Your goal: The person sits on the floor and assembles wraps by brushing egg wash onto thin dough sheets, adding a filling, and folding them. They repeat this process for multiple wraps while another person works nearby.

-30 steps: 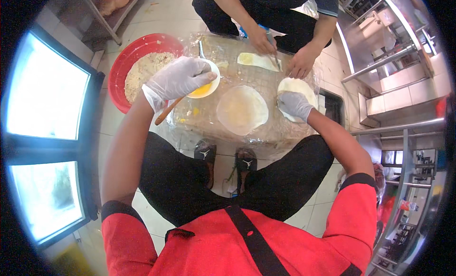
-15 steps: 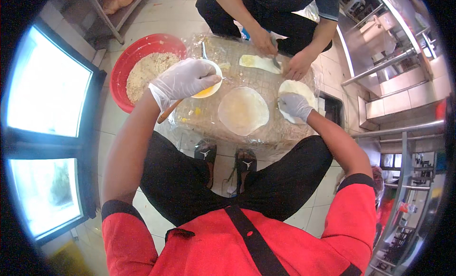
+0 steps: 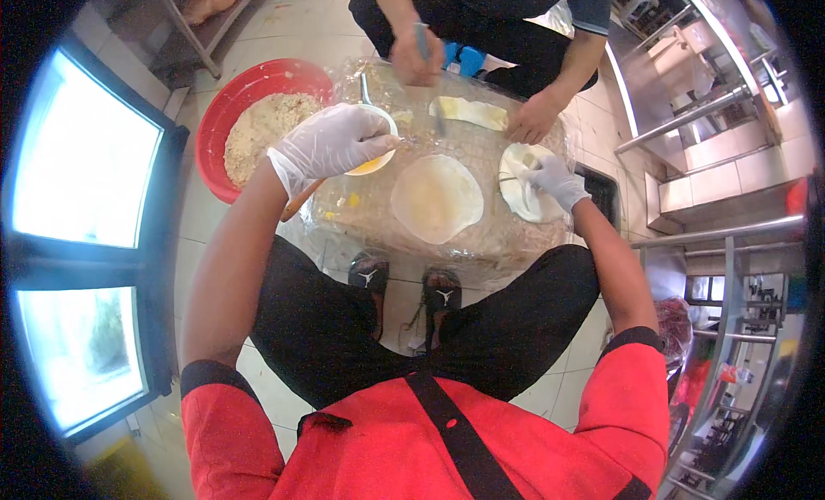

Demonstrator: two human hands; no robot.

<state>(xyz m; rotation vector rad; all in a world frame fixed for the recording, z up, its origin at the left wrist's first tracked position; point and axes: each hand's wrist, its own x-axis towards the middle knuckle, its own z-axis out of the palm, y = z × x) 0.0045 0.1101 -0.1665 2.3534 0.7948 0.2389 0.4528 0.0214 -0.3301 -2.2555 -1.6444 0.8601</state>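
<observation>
My left hand (image 3: 331,147), in a clear-white glove, is closed above a white bowl (image 3: 393,159) of yellow liquid; what its fingers hold is hidden. A wooden handle (image 3: 301,201) pokes out below that wrist, and a metal handle (image 3: 365,88) rises from the bowl's far side. At the right, my gloved right hand (image 3: 557,180) pinches a round dough sheet (image 3: 531,207), whose top is folded and wrinkled under the fingers. Between my hands another round dough sheet (image 3: 438,199) lies flat, with a yellowish middle.
Clear plastic film covers the low table (image 3: 344,233). A red basin (image 3: 215,147) of crumbly floury mix stands at the left. Opposite, a co-worker's hand (image 3: 418,61) holds a blurred grey-handled tool; the other hand (image 3: 528,119) is at a yellow-smeared dough strip (image 3: 468,113).
My right hand has shifted slightly right, and the dough under it is now wrinkled. The co-worker's tool hand moved left, up off the dough strip. My left hand stays over the bowl.
</observation>
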